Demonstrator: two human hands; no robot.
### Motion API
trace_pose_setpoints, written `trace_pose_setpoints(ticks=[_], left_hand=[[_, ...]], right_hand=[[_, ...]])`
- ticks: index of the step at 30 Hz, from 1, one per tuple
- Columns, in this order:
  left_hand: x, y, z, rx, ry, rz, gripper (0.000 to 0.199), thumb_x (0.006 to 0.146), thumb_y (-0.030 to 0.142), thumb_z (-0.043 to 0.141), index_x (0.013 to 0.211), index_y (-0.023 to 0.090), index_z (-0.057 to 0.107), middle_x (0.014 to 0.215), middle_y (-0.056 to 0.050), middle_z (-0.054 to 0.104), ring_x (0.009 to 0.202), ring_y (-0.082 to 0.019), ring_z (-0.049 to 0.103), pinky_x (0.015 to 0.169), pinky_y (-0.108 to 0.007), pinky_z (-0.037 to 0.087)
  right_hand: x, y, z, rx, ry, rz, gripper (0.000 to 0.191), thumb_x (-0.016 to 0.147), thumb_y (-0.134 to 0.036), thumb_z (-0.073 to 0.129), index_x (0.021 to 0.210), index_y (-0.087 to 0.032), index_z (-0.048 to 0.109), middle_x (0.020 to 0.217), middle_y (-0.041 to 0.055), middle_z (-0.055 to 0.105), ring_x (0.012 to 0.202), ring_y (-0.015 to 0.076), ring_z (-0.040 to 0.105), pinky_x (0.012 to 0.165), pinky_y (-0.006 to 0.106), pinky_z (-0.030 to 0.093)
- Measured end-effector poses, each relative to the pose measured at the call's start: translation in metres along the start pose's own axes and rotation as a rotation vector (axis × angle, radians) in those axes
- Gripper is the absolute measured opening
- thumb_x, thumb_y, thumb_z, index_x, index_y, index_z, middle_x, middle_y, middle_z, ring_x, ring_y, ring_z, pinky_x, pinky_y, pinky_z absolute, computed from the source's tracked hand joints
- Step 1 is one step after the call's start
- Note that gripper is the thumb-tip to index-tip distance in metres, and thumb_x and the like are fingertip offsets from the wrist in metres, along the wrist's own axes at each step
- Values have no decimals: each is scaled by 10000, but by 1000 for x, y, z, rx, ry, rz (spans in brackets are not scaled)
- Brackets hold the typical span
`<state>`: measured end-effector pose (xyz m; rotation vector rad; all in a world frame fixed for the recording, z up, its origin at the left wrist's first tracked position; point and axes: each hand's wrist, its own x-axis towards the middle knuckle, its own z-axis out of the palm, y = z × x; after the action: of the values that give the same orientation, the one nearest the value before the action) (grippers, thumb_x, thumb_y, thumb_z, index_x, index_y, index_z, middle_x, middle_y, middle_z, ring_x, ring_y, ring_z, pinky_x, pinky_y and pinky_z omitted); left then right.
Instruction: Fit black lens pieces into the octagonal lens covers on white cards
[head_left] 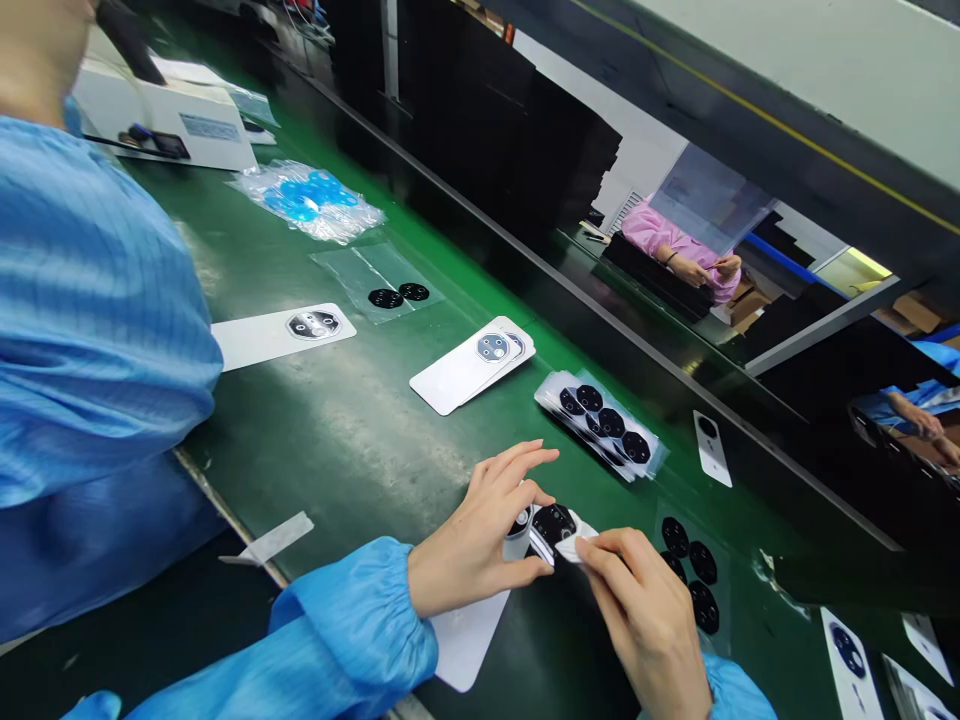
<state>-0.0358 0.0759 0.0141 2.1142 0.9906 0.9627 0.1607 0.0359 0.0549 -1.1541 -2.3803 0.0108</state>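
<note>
green workbench (352, 430) is lying beneath a white panel (471, 645)
right hand (645, 610) is pinching a white piece (574, 546); left hand (487, 530) is curving beside a black lens cover (553, 522), grip indiscernible.

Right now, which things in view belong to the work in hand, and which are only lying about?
Likely for the work:
- white card under left hand
- black disc between hands
- white piece in right hand
- similar discs

Likely just lying about:
- bag of blue pieces
- white box
- pale strip
</note>
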Motion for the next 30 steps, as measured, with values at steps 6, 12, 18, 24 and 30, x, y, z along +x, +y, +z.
trace_pose_setpoints(ticks=[6, 12, 18, 24, 30], left_hand=[[0, 0, 0, 2, 3, 10, 367, 729, 263, 739, 1001, 191, 502, 1433, -153, 362, 1371, -327, 211, 1049, -509, 274], [-1, -2, -1, -4, 12, 8, 352, 744, 285, 722, 1005, 197, 504, 1439, -149, 355, 1368, -331, 215, 1045, -515, 278], [-1, -6, -2, -15, 60, 1, 314, 763, 341, 687, 998, 214, 521, 1443, -129, 352, 1363, -344, 220, 1041, -530, 278], [0, 0, -6, -49, 46, -9, 306, 763, 327, 692, 992, 211, 526, 1449, -127, 347, 1369, -341, 210, 1048, -520, 291], [0, 3, -7, -67, 33, -26, 327, 748, 318, 720, 995, 204, 538, 1453, -125, 347, 1377, -336, 196, 1067, -509, 276]], right_hand=[[1, 1, -1, 19, -11, -12, 192, 900, -43, 452, 973, -159, 587, 792, 73, 608, 681, 167, 573, 557, 271, 445], [5, 0, -2, 43, -8, -3, 198, 904, -53, 444, 967, -167, 594, 795, 63, 602, 682, 160, 575, 569, 263, 452], [2, 7, -13, 123, -67, 165, 145, 913, -157, 476, 912, -188, 618, 782, 41, 576, 644, 142, 577, 549, 239, 445], [0, 12, -4, 437, -143, 537, 177, 868, -338, 577, 778, -222, 677, 743, 10, 584, 651, 150, 574, 560, 237, 446], [3, 13, 8, 633, -190, 666, 182, 780, -372, 666, 706, -207, 686, 722, 3, 586, 625, 144, 544, 550, 233, 430]])
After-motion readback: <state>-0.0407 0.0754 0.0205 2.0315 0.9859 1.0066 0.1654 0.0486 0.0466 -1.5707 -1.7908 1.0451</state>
